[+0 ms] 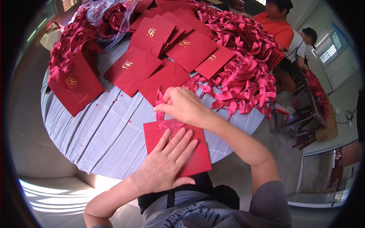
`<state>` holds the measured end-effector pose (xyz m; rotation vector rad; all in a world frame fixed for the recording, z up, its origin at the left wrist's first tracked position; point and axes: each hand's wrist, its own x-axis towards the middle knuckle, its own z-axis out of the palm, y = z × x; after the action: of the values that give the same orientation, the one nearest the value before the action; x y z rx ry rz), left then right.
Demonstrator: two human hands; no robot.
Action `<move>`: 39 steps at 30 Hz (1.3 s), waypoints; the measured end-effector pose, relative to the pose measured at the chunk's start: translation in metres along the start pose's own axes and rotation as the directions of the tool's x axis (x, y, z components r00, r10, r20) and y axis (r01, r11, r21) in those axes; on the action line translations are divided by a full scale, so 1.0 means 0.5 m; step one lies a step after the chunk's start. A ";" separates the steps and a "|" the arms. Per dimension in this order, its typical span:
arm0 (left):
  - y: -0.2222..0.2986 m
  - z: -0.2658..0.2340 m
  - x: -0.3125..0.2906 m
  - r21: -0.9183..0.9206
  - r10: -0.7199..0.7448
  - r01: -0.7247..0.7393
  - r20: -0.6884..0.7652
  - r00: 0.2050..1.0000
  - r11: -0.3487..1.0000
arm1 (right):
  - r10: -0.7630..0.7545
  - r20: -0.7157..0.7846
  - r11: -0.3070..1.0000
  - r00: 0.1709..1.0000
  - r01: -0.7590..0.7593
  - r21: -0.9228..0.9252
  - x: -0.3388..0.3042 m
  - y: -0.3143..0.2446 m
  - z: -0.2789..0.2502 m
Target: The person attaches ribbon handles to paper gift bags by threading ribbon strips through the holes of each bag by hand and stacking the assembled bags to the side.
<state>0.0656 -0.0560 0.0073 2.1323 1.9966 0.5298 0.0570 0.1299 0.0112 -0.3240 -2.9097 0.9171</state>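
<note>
A red card envelope (pixel 197 157) lies at the near edge of the round table (pixel 102 133). My left hand (pixel 165 163) rests flat on it, fingers spread, pressing it down. My right hand (pixel 182 106) is just above the envelope's top edge, fingers pinched on a red satin ribbon (pixel 160 102) that runs down to a knot or bow (pixel 171 124) at the envelope's top.
Several red envelopes with gold emblems (pixel 133 68) fan across the table's middle and left. A heap of ribboned red envelopes (pixel 247 76) covers the right side, and a clear plastic bag of red items (pixel 108 17) sits at the back. Two people (pixel 279 24) sit beyond, beside a low rack (pixel 304 110).
</note>
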 end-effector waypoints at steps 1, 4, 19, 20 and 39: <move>0.003 0.004 -0.001 -0.030 0.008 -0.008 0.007 1.000 1.000 | 0.044 0.002 0.999 0.999 -0.044 0.031 0.004 0.001 0.016; 0.009 0.008 -0.001 0.066 -0.020 0.015 0.086 0.996 0.998 | -0.042 -0.137 0.955 0.990 0.080 0.285 0.002 0.020 0.045; 0.006 0.006 0.001 0.023 -0.028 0.025 0.135 0.991 0.999 | -0.120 -0.292 0.927 0.949 0.212 0.309 0.025 0.018 0.050; 0.005 0.006 -0.002 0.005 -0.033 0.033 0.132 0.991 0.999 | -0.071 -0.205 0.922 0.976 0.142 0.360 0.026 0.018 0.045; 0.005 0.004 -0.002 -0.042 -0.032 0.037 0.114 0.993 0.998 | -0.310 -0.321 0.950 0.895 0.301 -0.077 -0.162 0.025 0.017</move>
<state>0.0684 -0.0570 0.0060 2.0498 1.9388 0.4326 0.1372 0.1171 -0.0036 -0.0118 -2.5637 0.6986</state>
